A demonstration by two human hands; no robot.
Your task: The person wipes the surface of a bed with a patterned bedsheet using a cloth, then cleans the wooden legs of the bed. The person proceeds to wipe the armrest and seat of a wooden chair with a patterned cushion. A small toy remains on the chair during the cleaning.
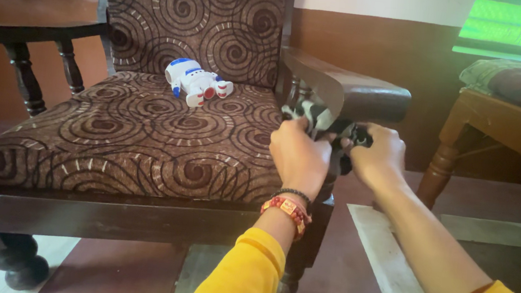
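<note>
Black-and-white cloth, crumpled and patchy, bunched under the front end of the armchair's dark wooden armrest; gripped from both sides, left hand closed on its near end, right hand closed on the dark end just beside the armrest post. Behind, on the armchair's brown spiral-patterned seat near the backrest, small white-blue-red toy robot lying tipped over; right of the armchair, wooden bed with bedding, below, maroon floor with pale strips.
</note>
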